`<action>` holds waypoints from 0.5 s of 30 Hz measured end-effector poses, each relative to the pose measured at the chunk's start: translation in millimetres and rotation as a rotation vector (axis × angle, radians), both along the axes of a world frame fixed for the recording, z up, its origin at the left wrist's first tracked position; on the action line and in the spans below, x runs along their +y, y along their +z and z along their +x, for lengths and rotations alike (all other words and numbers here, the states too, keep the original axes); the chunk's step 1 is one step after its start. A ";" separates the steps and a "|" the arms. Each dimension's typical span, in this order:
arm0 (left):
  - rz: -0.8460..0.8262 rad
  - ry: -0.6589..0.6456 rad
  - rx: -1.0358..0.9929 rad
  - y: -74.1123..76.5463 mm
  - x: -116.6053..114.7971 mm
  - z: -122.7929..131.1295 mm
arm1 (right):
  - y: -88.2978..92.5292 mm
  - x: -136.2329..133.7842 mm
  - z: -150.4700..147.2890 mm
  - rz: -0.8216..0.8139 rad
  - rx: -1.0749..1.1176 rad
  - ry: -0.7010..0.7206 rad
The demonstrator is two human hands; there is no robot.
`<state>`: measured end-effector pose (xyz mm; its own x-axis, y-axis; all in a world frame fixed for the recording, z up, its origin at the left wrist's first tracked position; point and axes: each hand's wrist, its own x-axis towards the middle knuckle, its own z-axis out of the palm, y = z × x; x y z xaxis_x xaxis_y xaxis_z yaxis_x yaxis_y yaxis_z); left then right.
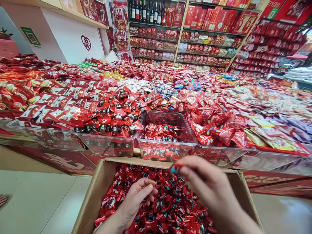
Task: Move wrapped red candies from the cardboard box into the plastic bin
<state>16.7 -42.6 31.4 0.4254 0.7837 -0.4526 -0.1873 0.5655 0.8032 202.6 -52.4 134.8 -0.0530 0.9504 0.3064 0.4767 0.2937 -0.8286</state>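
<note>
My right hand point(207, 185), blurred by motion, pinches a wrapped candy point(175, 168) in red foil with a blue-green patch. It is raised over the cardboard box point(91, 198), near the front wall of a clear plastic bin point(168, 143). Lower and to the left is my left hand point(136, 198), its thumb and fingertips pressed together; whatever lies between them I cannot make out. Below both hands, many red wrapped candies point(165, 208) of a similar look fill the box. The clear bin holds a low layer of neatly lined-up red candies point(162, 130).
Left of that bin stands a heaped bin of red-and-black candies point(114, 120). To its right lie puffy red packets point(214, 126). More sweets spread across the display behind. Shelves with wine bottles point(146, 13) and red boxes line the back wall. Pale floor tiles point(36, 198) flank the box.
</note>
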 end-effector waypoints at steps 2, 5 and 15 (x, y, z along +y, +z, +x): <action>-0.020 -0.007 0.037 -3.3 0.5 0.0 | 34.2 30.4 10.6 0.087 -0.182 -0.063; -0.017 -0.020 0.057 -8.2 0.9 -0.3 | 59.6 89.5 13.6 -0.028 -0.556 -0.071; 0.059 -0.007 0.077 -17.5 1.5 -7.3 | -7.3 169.1 -26.2 -0.635 -1.209 0.217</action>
<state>9.4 -41.1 13.9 0.3964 0.8074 -0.4370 -0.1201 0.5175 0.8472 176.5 116.7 127.5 -0.1369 0.8470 -0.5137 0.9817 0.1854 0.0442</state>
